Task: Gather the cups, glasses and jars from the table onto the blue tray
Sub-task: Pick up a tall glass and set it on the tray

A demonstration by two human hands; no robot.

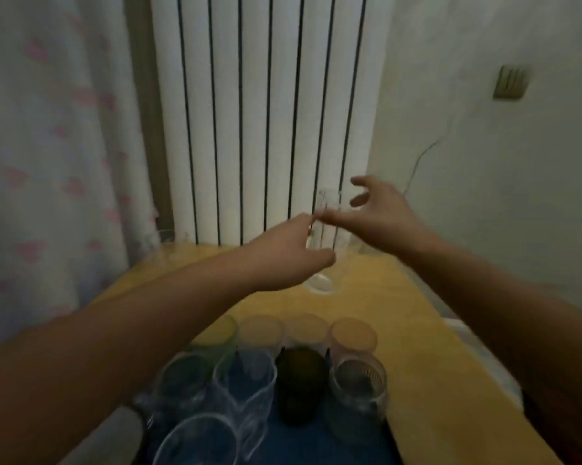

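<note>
Tall glass (326, 239) (clear) gripped by left hand (282, 253); right hand (376, 213) spread open.

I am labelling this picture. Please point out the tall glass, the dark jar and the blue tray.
tall glass (329, 209): head view, upper wall.
dark jar (299, 387): head view, body.
blue tray (366, 451): head view, bare surface.

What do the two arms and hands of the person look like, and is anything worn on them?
Both forearms are bare, with no sleeves in view. The left hand and right hand wear no gloves, and I see no rings or watch, though the picture is blurred. Fingernails cannot be told.
</note>
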